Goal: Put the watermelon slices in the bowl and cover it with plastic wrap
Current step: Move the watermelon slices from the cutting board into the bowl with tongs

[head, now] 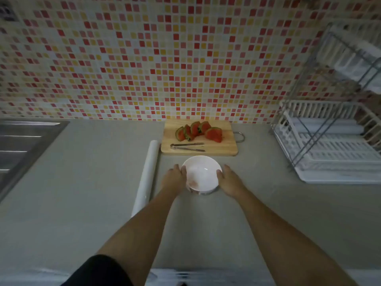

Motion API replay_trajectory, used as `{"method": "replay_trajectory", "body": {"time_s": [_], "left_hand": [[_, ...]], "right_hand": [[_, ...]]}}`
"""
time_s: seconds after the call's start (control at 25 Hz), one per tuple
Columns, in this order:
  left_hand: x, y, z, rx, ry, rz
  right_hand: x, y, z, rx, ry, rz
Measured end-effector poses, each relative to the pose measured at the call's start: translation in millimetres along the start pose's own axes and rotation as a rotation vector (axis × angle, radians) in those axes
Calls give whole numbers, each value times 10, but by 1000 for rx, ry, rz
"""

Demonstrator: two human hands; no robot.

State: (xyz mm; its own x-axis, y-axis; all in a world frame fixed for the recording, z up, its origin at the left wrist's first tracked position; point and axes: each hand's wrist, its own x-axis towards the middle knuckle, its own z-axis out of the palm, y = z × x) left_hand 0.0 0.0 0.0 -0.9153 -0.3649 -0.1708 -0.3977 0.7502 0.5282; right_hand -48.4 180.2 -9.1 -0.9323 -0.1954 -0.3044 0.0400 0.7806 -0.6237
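A white bowl [201, 171] stands on the grey counter with nothing inside it. My left hand [175, 176] grips its left side and my right hand [228, 179] grips its right side, thumbs on the rim. Behind the bowl lies a wooden cutting board [222, 148] with several watermelon slices [199, 131] in a row along its back half. Metal tongs [187, 147] lie on the board's front part. A roll of plastic wrap [147, 174] lies lengthwise on the counter, just left of the bowl and my left arm.
A steel sink [22, 145] is set into the counter at far left. A white two-tier dish rack [334, 139] stands at right. A mosaic-tiled wall [144, 58] runs behind the counter. The counter's front edge is at the bottom.
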Motion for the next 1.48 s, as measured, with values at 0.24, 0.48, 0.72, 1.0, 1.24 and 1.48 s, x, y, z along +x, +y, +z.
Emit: {"method": "replay_trajectory", "body": {"time_s": [0.24, 0.48, 0.72, 1.0, 1.24, 1.48], "left_hand": [[147, -86, 316, -220, 14, -29], [198, -151, 407, -370, 66, -19], [247, -222, 405, -399, 58, 61], [634, -100, 346, -375, 36, 42], [971, -133, 225, -51, 112, 139], [1860, -121, -133, 354, -118, 475]], "right_hand": [[150, 117, 441, 170, 375, -96], [260, 164, 472, 238, 389, -91], [304, 210, 503, 295, 348, -15], [637, 91, 369, 404, 308, 38], [732, 136, 377, 418, 283, 68], [747, 142, 393, 457, 266, 96]]}}
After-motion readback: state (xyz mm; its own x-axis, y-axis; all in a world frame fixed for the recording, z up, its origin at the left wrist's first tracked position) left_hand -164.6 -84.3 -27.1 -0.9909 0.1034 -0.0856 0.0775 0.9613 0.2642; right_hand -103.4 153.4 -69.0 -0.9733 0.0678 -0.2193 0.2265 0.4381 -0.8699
